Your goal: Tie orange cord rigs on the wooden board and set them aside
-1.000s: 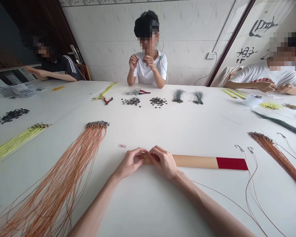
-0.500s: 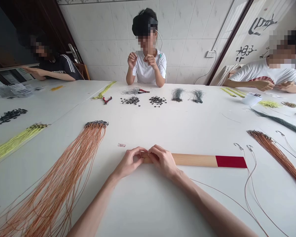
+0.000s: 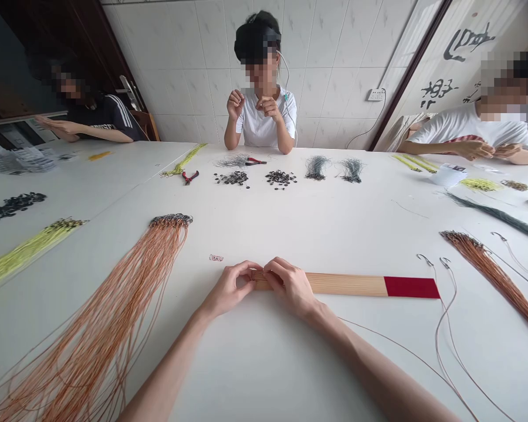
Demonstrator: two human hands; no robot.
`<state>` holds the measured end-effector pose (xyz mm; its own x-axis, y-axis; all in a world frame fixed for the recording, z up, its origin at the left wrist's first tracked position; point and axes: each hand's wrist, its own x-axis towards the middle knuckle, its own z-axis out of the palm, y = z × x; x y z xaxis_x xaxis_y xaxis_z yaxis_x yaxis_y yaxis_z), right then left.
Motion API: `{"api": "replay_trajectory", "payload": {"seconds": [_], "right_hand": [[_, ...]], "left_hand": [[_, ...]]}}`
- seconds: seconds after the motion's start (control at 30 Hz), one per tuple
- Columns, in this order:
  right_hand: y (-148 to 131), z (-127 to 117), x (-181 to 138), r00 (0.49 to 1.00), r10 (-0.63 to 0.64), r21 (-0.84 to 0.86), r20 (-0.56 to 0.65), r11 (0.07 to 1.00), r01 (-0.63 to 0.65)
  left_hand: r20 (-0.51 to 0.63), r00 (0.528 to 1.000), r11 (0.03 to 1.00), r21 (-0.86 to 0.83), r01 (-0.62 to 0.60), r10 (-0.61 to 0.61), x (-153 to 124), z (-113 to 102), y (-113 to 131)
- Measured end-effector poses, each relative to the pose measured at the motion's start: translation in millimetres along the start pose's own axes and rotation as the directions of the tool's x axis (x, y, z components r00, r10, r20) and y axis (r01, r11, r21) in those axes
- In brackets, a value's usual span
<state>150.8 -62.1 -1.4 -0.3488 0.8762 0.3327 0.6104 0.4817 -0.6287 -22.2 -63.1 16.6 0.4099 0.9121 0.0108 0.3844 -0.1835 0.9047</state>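
Note:
A flat wooden strip (image 3: 343, 284) with a dark red end (image 3: 412, 288) lies crosswise on the white table in front of me. My left hand (image 3: 229, 288) is closed at the strip's left end, thumb and forefinger around it. Just beside it, my right hand (image 3: 290, 286) has its fingers bent down in a pinch over the strip, fingertips almost touching the left ones. Whatever the right fingers pinch is too small or hidden to make out. From under the right forearm a thin line (image 3: 381, 338) runs off to the lower right.
Orange lines (image 3: 127, 281) with dark hooks fan out at left; another orange bundle (image 3: 488, 269) lies right. Two loose hooks (image 3: 445, 264) on lines sit near the red end. Farther back are red-handled pliers (image 3: 190, 177) and dark piles (image 3: 280, 179). Several people sit around the table.
The whole view has shifted very slightly. Both hands keep the same place and pose at the left end of the strip.

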Motion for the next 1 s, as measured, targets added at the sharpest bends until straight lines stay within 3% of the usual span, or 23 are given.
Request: {"api": "replay_trajectory", "payload": {"seconds": [1.0], "right_hand": [[1.6,3.4,0.4,0.997,0.079,-0.049,0.005,0.996,-0.079]], "left_hand": [[0.003,1.0,1.0,-0.009,0.004,-0.004,1.4,-0.1,-1.7]]}}
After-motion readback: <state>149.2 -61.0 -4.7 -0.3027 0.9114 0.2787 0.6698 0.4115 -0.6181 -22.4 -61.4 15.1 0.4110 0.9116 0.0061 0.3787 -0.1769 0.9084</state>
